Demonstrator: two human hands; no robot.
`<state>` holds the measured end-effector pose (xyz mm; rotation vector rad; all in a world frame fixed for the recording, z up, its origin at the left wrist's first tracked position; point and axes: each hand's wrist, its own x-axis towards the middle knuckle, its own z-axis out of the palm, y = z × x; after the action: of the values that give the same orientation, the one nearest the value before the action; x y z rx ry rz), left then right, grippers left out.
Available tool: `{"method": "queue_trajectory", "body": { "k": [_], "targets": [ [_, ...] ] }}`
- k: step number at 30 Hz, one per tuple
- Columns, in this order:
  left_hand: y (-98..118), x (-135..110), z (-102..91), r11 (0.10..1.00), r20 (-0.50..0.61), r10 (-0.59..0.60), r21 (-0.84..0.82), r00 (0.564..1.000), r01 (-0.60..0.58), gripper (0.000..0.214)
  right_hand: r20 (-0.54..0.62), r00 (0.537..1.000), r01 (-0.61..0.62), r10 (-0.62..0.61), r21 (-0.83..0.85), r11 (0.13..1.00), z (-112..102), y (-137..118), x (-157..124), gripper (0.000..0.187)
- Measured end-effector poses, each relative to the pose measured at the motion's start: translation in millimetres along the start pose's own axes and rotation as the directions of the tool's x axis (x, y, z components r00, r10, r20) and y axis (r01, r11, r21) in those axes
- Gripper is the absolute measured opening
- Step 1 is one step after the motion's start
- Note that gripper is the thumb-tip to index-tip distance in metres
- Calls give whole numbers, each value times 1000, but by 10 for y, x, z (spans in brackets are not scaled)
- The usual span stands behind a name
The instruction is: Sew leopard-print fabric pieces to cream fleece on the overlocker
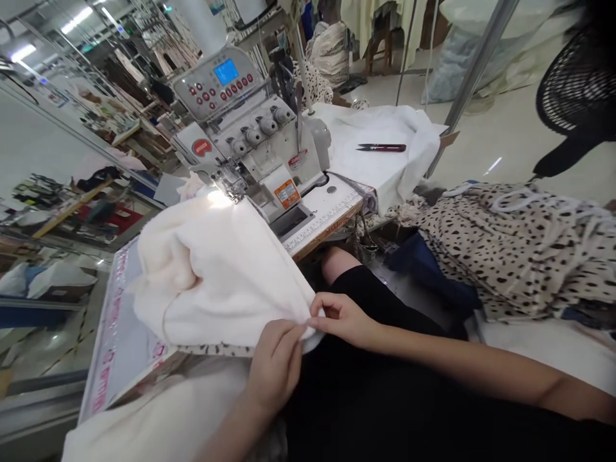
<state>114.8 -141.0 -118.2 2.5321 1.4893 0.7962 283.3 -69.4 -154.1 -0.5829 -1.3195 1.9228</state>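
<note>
A white fleecy fabric piece stretches from under the lit presser foot of the overlock sewing machine to my two hands. Both hands meet at its near right corner, above my lap. My left hand pinches the edge there with its fingers closed. Close against it, my right hand pinches the same corner between thumb and fingers. A strip of black-spotted cloth shows along the lower edge of the fabric. What lies between the fingertips is partly hidden.
Thread snips lie on white cloth right of the machine. Spotted fabric is heaped at the right, below a black fan. More pale fabric hangs at the lower left. A person works in the far left background.
</note>
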Motion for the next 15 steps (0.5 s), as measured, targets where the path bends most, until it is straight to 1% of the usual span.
{"method": "queue_trajectory", "body": {
  "k": [2, 4, 5, 7, 8, 9, 10, 12, 14, 15],
  "targets": [
    [8, 6, 10, 999, -21, -34, -9, 999, 34, 38, -30, 998, -52, 57, 157, 986, 33, 60, -38, 33],
    [19, 15, 13, 999, -39, -41, -9, 998, 41, 37, -36, 996, -63, 77, 298, 953, 58, 132, -80, 35],
    [26, 19, 12, 999, -47, -32, -8, 998, 32, 38, -47, 996, -55, 76, 348, 936, 67, 169, -102, 37],
    [45, 22, 6, 1000, -60, -10, -9, 998, 10, 39, -76, 994, -39, 76, 407, 913, 76, 231, -148, 47],
    [57, 19, 3, 1000, -65, -1, -11, 998, 0, 39, -77, 993, -49, 89, 415, 908, 75, 250, -172, 50],
    [70, 13, 1, 1000, -67, 13, -12, 998, -14, 39, -55, 992, -84, 116, 404, 911, 72, 256, -196, 49],
    [83, 4, 1, 999, -68, 32, -7, 997, -33, 41, -19, 988, -136, 154, 372, 918, 68, 251, -221, 44],
    [106, -21, 8, 996, -63, 86, 18, 994, -85, 46, 69, 968, -251, 241, 261, 932, 60, 205, -267, 34],
    [120, -47, 20, 990, -47, 135, 54, 990, -133, 50, 124, 946, -318, 300, 162, 934, 60, 128, -304, 37],
    [125, -56, 25, 987, -43, 146, 69, 988, -143, 51, 126, 944, -321, 305, 134, 938, 65, 85, -316, 38]
  ]
}}
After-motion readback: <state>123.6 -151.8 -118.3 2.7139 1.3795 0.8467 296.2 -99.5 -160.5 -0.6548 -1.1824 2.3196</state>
